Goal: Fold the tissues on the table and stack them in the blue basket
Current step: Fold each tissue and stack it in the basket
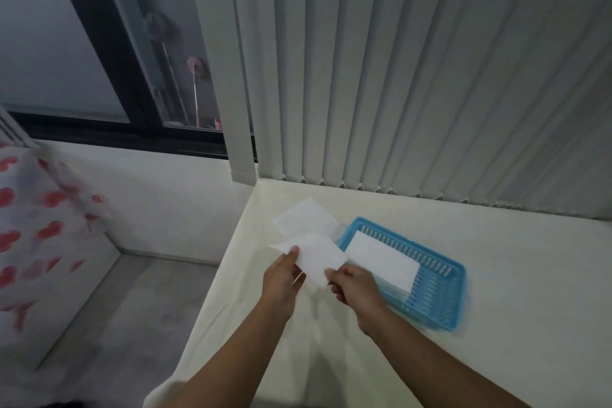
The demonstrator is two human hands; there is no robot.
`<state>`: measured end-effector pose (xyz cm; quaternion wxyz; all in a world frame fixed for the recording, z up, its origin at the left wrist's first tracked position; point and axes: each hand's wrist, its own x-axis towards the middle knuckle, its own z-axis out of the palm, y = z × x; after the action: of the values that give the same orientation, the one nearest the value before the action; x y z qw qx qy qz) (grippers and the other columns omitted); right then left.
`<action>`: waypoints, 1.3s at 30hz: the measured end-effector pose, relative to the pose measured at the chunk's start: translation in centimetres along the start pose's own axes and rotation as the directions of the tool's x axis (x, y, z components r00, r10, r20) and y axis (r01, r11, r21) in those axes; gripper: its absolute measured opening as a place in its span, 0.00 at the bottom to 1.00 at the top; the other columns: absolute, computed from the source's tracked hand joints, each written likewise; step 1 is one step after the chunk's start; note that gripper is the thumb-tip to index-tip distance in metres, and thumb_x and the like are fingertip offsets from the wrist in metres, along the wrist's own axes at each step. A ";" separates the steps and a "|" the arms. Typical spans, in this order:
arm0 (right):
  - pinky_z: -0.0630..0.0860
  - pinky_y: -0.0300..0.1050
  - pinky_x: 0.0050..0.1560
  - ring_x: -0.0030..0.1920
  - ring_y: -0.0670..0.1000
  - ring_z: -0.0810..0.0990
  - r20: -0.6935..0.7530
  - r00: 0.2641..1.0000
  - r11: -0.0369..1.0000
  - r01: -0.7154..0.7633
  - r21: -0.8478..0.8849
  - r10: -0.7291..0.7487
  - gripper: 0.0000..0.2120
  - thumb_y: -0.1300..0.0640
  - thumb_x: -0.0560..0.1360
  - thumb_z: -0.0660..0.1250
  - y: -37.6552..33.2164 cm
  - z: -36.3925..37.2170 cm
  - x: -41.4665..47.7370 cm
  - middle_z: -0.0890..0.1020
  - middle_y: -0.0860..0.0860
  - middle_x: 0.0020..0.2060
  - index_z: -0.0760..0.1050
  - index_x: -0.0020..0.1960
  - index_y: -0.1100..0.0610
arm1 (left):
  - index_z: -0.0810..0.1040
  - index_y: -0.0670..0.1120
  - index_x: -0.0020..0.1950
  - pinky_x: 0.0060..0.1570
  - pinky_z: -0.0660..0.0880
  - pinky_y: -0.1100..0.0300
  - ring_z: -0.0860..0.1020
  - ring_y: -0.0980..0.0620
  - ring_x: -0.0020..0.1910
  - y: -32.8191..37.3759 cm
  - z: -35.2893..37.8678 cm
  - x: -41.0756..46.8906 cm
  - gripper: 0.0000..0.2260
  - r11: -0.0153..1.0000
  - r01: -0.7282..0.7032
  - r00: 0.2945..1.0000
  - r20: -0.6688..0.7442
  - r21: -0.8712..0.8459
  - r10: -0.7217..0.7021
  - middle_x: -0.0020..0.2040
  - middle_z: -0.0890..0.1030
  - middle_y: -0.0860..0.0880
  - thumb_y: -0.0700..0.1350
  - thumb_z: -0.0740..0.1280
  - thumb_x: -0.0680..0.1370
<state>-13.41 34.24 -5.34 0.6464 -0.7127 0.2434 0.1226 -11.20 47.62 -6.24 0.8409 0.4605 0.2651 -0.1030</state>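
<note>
A white tissue [318, 259] is held just above the table, left of the blue basket [442, 300]. My left hand [284, 278] pinches its left edge and my right hand [352, 288] pinches its near right corner. A stack of folded white tissues [382, 261] lies inside the basket toward its far left end. More unfolded tissues [306, 217] lie flat on the table behind the held one, partly hidden by it.
The table [496, 275] carries a cream cloth; its left edge drops to a grey floor. Vertical blinds [414, 76] hang along the table's far edge. A dark-framed window is at the far left, and a red-spotted cloth [39, 225] hangs at the left.
</note>
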 end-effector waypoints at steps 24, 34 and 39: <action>0.73 0.43 0.34 0.30 0.51 0.73 -0.179 0.965 0.960 -0.147 0.239 0.192 0.15 0.67 0.70 0.72 2.8 -13.4 6.0 0.79 0.57 0.33 0.73 0.54 0.58 | 0.81 0.41 0.54 0.39 0.75 0.64 0.76 0.53 0.36 -3.5 8.6 5.9 0.08 0.932 0.037 0.993 -0.116 0.361 0.005 0.37 0.79 0.47 0.40 0.69 0.75; 0.71 0.40 0.28 0.26 0.51 0.73 -0.301 0.913 0.956 -0.227 0.184 0.275 0.20 0.46 0.78 0.63 2.4 -11.4 5.2 0.84 0.57 0.33 0.79 0.42 0.64 | 0.77 0.42 0.49 0.46 0.77 0.59 0.79 0.49 0.43 -1.6 12.0 6.0 0.03 0.943 0.188 0.964 0.132 0.275 -0.231 0.44 0.80 0.44 0.40 0.64 0.78; 0.80 0.48 0.40 0.37 0.57 0.81 -0.087 0.901 0.790 -0.321 0.522 0.424 0.30 0.36 0.75 0.61 0.9 -9.9 5.2 0.84 0.62 0.44 0.76 0.50 0.65 | 0.75 0.41 0.46 0.49 0.78 0.56 0.80 0.48 0.43 -0.2 14.2 6.0 0.02 0.936 0.302 0.908 0.245 0.181 -0.340 0.37 0.81 0.45 0.39 0.64 0.78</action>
<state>-10.78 23.54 -7.37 0.7420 -0.4690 0.4664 0.1095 -1.29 36.12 -3.45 0.8067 0.4491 0.2113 -0.3207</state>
